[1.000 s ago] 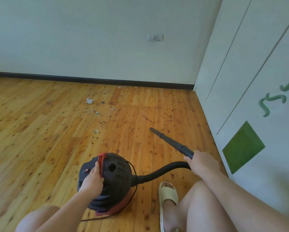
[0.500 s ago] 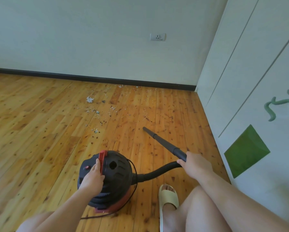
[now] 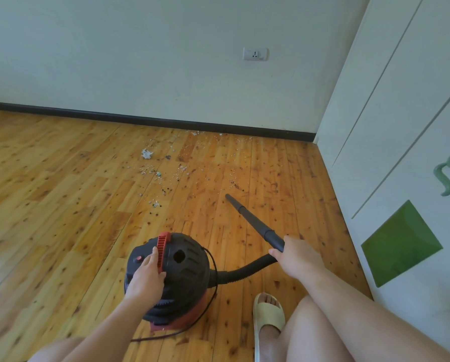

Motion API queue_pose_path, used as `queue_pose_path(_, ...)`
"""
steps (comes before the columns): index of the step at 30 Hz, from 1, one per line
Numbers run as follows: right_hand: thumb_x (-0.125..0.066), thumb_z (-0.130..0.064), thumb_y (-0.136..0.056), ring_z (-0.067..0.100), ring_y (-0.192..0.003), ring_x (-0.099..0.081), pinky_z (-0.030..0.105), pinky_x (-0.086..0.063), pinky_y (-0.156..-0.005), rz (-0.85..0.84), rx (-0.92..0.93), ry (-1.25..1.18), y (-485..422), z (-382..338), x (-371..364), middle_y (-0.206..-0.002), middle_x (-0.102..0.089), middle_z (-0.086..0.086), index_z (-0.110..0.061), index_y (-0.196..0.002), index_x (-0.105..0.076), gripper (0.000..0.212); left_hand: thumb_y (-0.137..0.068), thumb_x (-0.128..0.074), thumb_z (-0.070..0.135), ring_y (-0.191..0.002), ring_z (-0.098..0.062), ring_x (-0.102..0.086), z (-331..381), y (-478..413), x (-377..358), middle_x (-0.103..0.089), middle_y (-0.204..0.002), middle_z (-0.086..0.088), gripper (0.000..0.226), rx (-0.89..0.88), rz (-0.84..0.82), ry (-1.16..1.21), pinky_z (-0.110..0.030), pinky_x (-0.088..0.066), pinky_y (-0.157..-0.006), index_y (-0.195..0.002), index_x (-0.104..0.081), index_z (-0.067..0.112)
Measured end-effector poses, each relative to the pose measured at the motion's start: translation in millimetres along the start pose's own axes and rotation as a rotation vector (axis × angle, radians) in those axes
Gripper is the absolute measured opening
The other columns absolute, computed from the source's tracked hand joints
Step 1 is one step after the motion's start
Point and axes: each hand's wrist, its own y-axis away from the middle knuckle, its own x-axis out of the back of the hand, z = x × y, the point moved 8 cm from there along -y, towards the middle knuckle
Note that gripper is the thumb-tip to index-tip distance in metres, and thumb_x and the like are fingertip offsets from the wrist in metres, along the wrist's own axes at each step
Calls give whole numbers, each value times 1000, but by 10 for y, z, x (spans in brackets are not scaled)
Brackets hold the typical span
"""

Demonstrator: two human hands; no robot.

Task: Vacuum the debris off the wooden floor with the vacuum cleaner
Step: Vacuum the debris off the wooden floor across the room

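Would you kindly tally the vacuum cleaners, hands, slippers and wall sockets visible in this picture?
vacuum cleaner: 1
hands: 2, the left hand resting on the cleaner's top, the right hand holding the wand
slipper: 1
wall socket: 1
Total: 5

The vacuum [image 3: 184, 270] sits on the floor [image 3: 49, 205]. The left hand [image 3: 145, 278] rests on its top beside the red handle [image 3: 161, 250]. At its 3 o'clock the right hand [image 3: 297, 259] grips the wand [image 3: 252, 222], tip pointing to 11 o'clock. Debris [image 3: 156, 176] lies at the vacuum's 12 o'clock.
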Motion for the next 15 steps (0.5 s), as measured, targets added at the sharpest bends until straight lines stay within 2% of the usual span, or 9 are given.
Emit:
queue_pose_path(2,-50,-54,-104,20,-119,-63,23,-45,-75,-8,26,-6,1,-82,-10,-136,-61,1,-20,-148,-45,56,-100,-59,21,-95,-17,-61,-35,17,49,-53,-127,-2,69,1,75,56,-27,-52,-73,-160,-26,22)
queue_pose_path(3,-49,-54,-104,20,-118,-64,23,-46,-75,-16,39,-11,2,-119,-12,-136,-61,1,-19,-148,-45,56,-99,-62,21,-96,-17,-60,-58,21,64,-55,-120,-1,63,10,102,79,-30,-52,-77,-156,-34,20)
queue_pose_path(6,-50,-55,-103,19,-110,-66,24,-50,-76,-26,71,-37,11,-189,-24,-127,-64,0,-19,-145,-48,55,-98,-64,23,-79,-13,-60,-128,21,85,-62,-96,3,38,57,107,129,-27,-48,-66,-134,-54,18)
queue_pose_path(9,-50,-56,-103,18,-105,-66,23,-49,-72,-39,99,-31,20,-265,-38,-122,-65,0,-19,-144,-49,56,-98,-64,22,-67,-15,-63,-234,41,145,-65,-84,0,20,111,104,189,-26,-45,-55,-116,-57,19)
queue_pose_path(15,-47,-57,-104,20,-116,-64,27,-50,-83,-63,197,6,91,-496,-39,-137,-62,1,-19,-156,-37,65,-97,-65,22,-68,-18,-63,-482,127,268,-65,-82,-3,12,183,150,200,-28,-45,-55,-101,-54,19)
